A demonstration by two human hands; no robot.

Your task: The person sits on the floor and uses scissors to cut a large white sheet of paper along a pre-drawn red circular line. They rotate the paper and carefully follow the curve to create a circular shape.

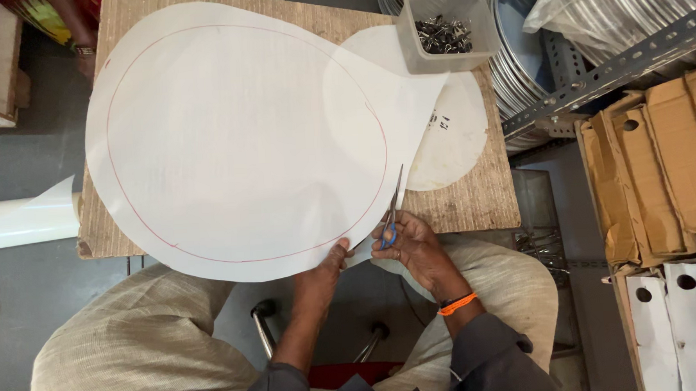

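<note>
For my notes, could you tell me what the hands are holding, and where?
The right hand holds scissors by the blue finger loops. The left hand grips the white paper sheet at its near edge.

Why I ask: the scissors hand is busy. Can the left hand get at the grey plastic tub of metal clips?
Probably not readily: the left hand grips the large white paper sheet, and the grey plastic tub sits at the table's far edge.

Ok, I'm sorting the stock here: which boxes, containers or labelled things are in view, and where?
Plastic tub: table's far right corner, square, translucent grey, holding dark metal clips.
Cardboard boxes: right of table, brown, flattened, with round holes.
White boxes: lower right, upright, round holes.
Small paper disc: beneath large sheet, dark marking.
</note>
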